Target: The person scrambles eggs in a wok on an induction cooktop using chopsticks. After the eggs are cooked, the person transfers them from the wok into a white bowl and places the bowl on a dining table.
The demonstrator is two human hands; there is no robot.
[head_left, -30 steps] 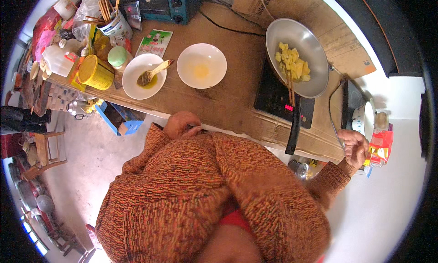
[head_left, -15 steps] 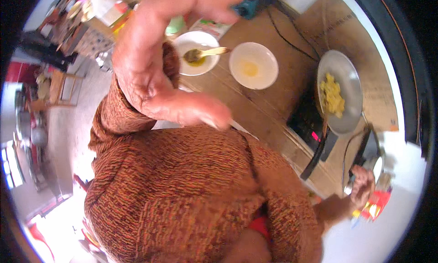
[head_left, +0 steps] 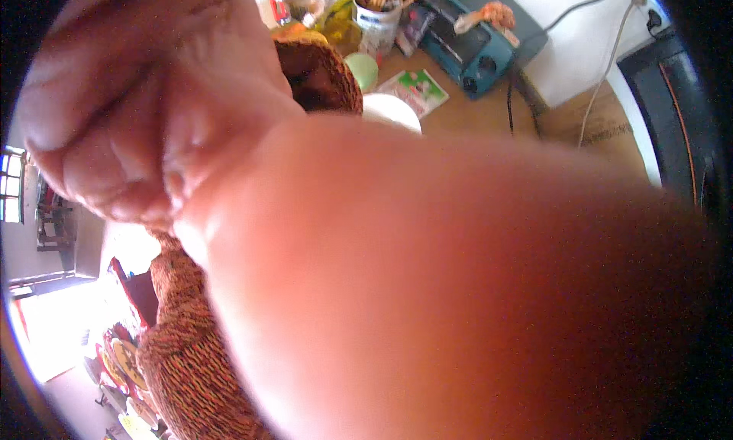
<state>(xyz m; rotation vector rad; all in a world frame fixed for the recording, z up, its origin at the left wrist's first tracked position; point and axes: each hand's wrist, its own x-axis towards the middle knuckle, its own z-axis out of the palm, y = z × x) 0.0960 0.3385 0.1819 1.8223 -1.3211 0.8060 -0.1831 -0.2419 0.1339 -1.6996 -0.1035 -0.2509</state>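
Left hand [head_left: 229, 173]: up close to lens, blurred, fills most of view from 9 to 4 o'clock. Fingers [head_left: 92, 157] curled in together, loose fist; nothing seen inside it.
Right hand: out of view, so can't tell its state.
Cuff [head_left: 317, 73]: brown-orange knit, ribbed, soft, just past the hand at 12 o'clock.
Jumper [head_left: 183, 348]: same knit, coarse and flecked, at 7 o'clock under the hand.
White bowl [head_left: 391, 110]: nearest loose thing, on the counter [head_left: 473, 119], at 12 o'clock, only a curved bit of rim showing past the hand; contents hidden.
Bowl handling: prob. glazed ceramic, so stiff, smooth, breakable, moderate weight. Best taken by the rim, thumb over the edge, or cupped from below w/ both hands; likely slippery if wet.
Green cup [head_left: 361, 69]: pale, round, plastic-looking, just beside the bowl toward 11 o'clock.
Packet [head_left: 416, 88]: flat, green and white, glossy, lying at bowl's 1 o'clock.
Pot of chopsticks [head_left: 378, 24]: white cylinder, wooden sticks upright, at 12 o'clock near top edge.
Teal appliance [head_left: 477, 46]: boxy, hard shell, dark knobs, at 1 o'clock; orange lump on top, too blurred to name.
Cables [head_left: 519, 96]: thin, dark and pale, limp, trailing over counter at 1–2 o'clock.
Cardboard [head_left: 603, 127]: flat brown sheet at 2 o'clock.
Counter surface: brown, matte, wood-like.
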